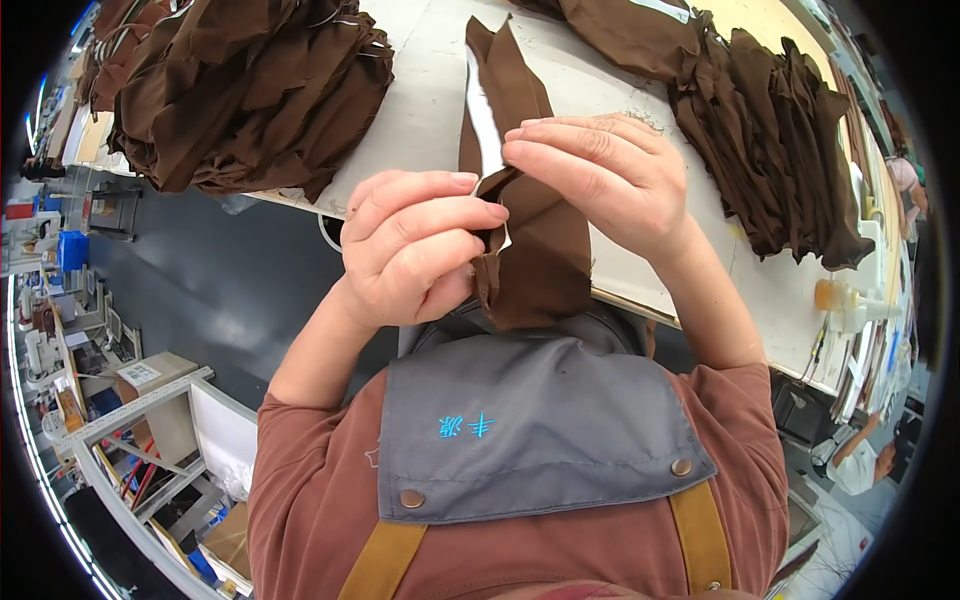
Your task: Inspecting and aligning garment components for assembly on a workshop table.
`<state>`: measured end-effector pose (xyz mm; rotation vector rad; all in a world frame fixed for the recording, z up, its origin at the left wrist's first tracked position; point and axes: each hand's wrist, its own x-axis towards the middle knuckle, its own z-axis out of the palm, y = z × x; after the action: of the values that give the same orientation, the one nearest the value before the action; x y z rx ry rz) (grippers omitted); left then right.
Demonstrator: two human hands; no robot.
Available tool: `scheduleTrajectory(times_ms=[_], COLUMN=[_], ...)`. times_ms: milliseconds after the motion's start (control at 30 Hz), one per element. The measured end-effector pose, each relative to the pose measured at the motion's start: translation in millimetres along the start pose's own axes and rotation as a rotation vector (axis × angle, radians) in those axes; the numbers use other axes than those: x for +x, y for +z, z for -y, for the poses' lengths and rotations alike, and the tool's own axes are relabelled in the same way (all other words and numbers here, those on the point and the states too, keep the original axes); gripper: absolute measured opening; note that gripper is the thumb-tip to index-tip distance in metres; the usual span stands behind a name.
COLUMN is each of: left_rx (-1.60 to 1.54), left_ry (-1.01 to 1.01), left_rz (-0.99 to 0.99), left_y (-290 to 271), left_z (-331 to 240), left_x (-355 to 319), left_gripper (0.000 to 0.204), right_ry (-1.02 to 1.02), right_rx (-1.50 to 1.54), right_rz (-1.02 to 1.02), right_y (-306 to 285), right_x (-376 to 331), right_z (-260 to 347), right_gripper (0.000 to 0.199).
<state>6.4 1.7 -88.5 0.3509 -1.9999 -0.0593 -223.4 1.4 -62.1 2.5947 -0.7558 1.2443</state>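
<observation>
A brown fabric piece (545, 245) hangs over the table's near edge in front of my apron, its pointed far end lying on the tabletop. Along its left side runs a white strip (483, 115), which bends down between my hands. My left hand (405, 245) is closed on the fabric's left edge, thumb below and fingers curled over it. From the right, my right hand (610, 180) pinches the fabric beside the white strip, fingertips pressed together. Its thumb is mostly hidden. The two hands are close but apart.
A large heap of brown fabric (250, 100) covers the white table's (420, 75) left end. More brown pieces (775, 150) lie on the right, near a small amber-coloured jar (838, 297). A metal frame (130, 410) stands at lower left. Another person (858, 460) is far right.
</observation>
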Motion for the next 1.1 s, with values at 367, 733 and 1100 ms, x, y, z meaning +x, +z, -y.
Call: scheduleTrajectory(times_ms=[367, 733, 1100], left_rx=[-0.051, -0.150, -0.560], left_ry=[-0.109, -0.639, -0.914], left_rz=[0.316, 0.429, 0.518], left_y=[-20, -12, -12], left_z=[-4, -19, -16], left_x=[23, 29, 30], left_gripper=[0.022, 0.009, 0.009], right_ry=[0.520, 0.706, 0.833], right_rx=[0.727, 0.483, 0.709], right_rz=[0.249, 0.354, 0.280], right_y=[-35, -27, -26], right_x=[-1, -10, -18], right_z=[8, 20, 28], right_gripper=[0.013, 0.021, 0.015])
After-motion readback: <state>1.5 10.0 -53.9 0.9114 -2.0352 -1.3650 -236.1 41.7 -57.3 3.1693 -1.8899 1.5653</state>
